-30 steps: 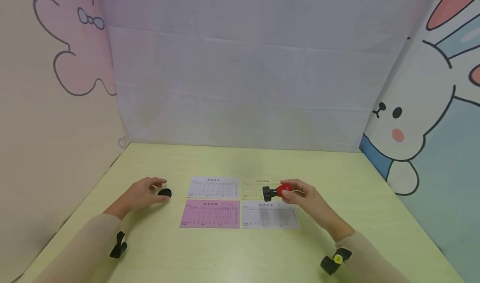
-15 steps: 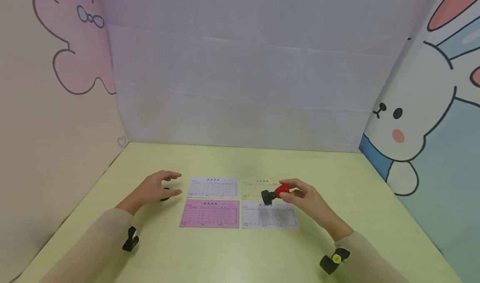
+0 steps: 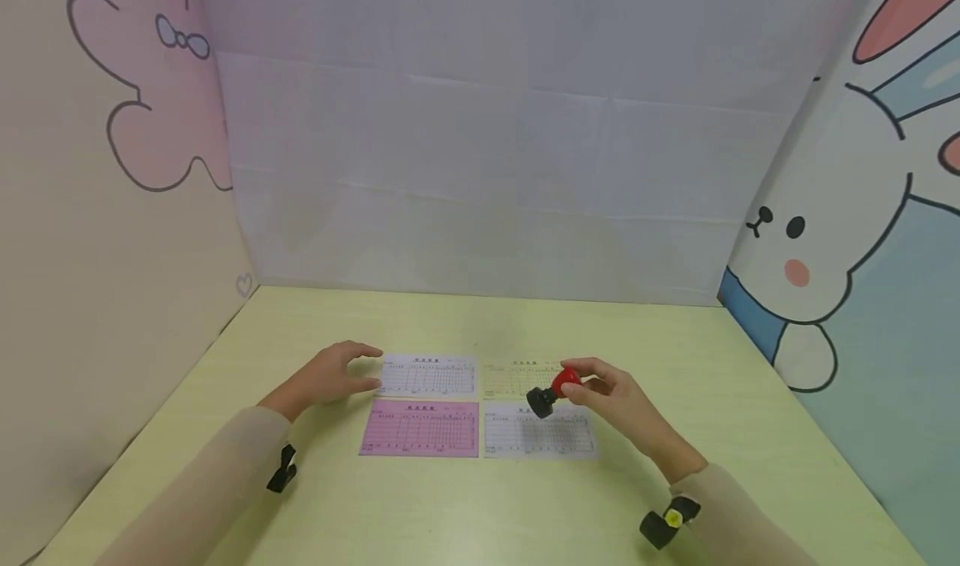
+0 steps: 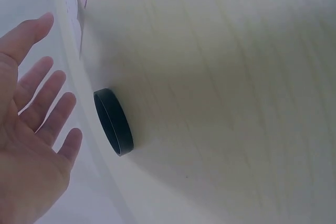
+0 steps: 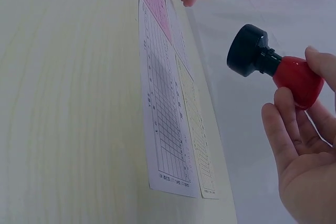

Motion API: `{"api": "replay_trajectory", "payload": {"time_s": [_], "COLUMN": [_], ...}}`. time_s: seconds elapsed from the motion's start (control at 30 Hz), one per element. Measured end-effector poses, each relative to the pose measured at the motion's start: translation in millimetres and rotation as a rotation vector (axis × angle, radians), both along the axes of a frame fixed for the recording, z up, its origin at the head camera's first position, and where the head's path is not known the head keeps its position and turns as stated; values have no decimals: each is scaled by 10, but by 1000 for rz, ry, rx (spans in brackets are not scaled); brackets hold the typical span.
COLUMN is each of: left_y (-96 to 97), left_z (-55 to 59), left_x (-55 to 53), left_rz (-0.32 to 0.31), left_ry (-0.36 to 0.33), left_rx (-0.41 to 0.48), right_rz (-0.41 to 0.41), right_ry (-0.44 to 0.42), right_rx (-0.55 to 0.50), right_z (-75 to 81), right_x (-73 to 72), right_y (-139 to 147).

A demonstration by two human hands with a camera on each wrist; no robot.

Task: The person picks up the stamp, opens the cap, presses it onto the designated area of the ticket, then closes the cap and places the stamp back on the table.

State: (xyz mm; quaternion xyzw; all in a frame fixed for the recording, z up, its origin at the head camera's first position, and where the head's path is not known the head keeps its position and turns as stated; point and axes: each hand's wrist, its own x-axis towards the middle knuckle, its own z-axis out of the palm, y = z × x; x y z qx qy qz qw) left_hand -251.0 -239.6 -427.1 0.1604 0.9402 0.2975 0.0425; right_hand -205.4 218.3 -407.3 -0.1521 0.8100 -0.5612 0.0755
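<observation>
My right hand (image 3: pixel 611 395) pinches the red knob of a hand stamp (image 5: pixel 298 80) between thumb and fingers. The stamp's black head tilts down to the left, held above the white form (image 3: pixel 540 433) at the front right. My left hand (image 3: pixel 330 376), fingers spread and holding nothing, is at the left edge of the back-left white form (image 3: pixel 427 376). A round black cap (image 4: pixel 114 123) lies on the table beside that hand in the left wrist view; in the head view the hand hides it.
A pink form (image 3: pixel 420 429) lies front left and a pale yellow form (image 3: pixel 510 380) back right, making a two-by-two block with the white ones. The pale table (image 3: pixel 450 516) meets a white back wall (image 3: pixel 480 174) and printed side walls.
My left hand has moved right, from the black cap to the back-left form, leaving the cap on the table. The stamp's black head has tipped further downward in my right hand.
</observation>
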Motion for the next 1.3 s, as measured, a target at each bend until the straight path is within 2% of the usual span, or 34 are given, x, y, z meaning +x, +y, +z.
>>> {"api": "replay_trajectory", "payload": {"time_s": [0.1,0.33,0.6,0.87,1.0,1.3], "left_y": [29,61,69,78,74,43], "left_z": [-24,-108,-120,-75,-66,-107], "left_x": [-24,-89,-108,-94,-97,-110], "left_rz": [-18,-97,-124,-137,-144,-174], "left_ry": [-17,-2,-57,-85,-82,-72], "left_rx": [-3,-75,-71,-93,-106,-107], "right_rz": [-6,1,-2,-13,-19,-5], "right_ry": [-4,-16,0,32,56,50], "right_rx": [-10,-27,-25,5,30,38], "right_z": [1,-9,-54,-62,-47,-52], "right_x": [8,15,5,15,19,-9], "right_y": [0,-19,-30,-53,-75,-123]}}
